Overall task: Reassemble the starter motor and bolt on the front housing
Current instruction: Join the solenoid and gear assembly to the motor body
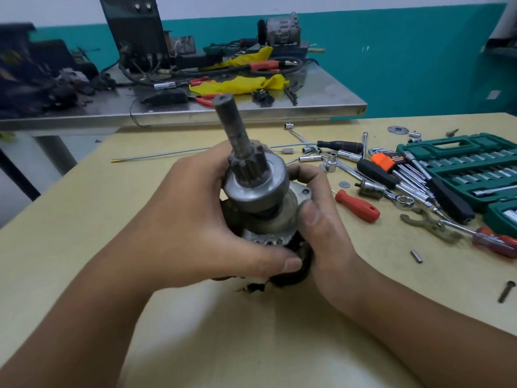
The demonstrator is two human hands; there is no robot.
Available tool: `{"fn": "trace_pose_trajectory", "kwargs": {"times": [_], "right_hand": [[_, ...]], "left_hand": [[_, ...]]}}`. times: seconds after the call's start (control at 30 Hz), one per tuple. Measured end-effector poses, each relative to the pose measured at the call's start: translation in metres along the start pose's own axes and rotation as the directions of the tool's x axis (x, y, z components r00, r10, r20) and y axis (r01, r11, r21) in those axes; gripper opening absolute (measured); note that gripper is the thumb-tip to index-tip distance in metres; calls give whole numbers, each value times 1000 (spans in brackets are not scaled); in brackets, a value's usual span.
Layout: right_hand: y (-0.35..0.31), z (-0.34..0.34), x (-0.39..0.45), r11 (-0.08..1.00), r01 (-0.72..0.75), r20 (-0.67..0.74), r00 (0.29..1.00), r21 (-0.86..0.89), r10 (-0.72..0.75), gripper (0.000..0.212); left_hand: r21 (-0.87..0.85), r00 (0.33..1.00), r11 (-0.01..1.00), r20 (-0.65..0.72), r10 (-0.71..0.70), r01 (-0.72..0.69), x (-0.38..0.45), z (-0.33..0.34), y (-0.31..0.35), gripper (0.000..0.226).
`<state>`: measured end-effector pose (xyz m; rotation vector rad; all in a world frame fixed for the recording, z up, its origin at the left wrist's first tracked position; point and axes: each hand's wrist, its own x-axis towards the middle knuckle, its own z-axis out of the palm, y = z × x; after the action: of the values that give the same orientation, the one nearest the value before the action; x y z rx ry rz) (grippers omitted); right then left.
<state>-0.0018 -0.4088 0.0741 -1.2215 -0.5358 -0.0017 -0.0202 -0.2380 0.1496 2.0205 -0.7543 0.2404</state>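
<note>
The starter motor (256, 189) stands upright at the centre of the yellow table (98, 197), with its steel shaft (230, 127) and pinion gear (247, 166) pointing up. My left hand (195, 217) wraps around its left side, thumb across the dark lower body. On the right side my right hand (319, 219) grips it, thumb pressed on the grey housing flange. The motor's base is hidden by my hands. A long black bolt (506, 291) lies at the right edge. No front housing is visible apart from the motor.
Sockets, ratchet pieces, hex keys (391, 163), a red-handled screwdriver (358, 205), a second screwdriver (495, 242) and a green socket case (472, 163) crowd the table's right. A small pin (416, 256) lies near them. A steel bench (195, 107) with tools and yellow rags stands behind.
</note>
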Motion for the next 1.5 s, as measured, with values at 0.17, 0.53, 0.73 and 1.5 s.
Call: {"fn": "trace_pose_trajectory", "kwargs": {"times": [0.17,0.53,0.73,1.5], "right_hand": [[-3,-21,-2,976,-41,206,975,-214,86,101],[4,-16,-7,779,-122,47,981,-614,190,65],[3,-12,-12,790,-106,7,990,-604,138,61],[2,12,-29,188,5,-36,975,-982,-218,64]], "left_hand": [[-108,1000,994,-22,15,-18,2,-4,-11,67],[-274,989,960,146,-17,57,4,-26,-46,75],[-266,991,964,133,14,22,5,-26,-51,73],[-441,968,873,222,-117,207,6,-30,-89,90]]}}
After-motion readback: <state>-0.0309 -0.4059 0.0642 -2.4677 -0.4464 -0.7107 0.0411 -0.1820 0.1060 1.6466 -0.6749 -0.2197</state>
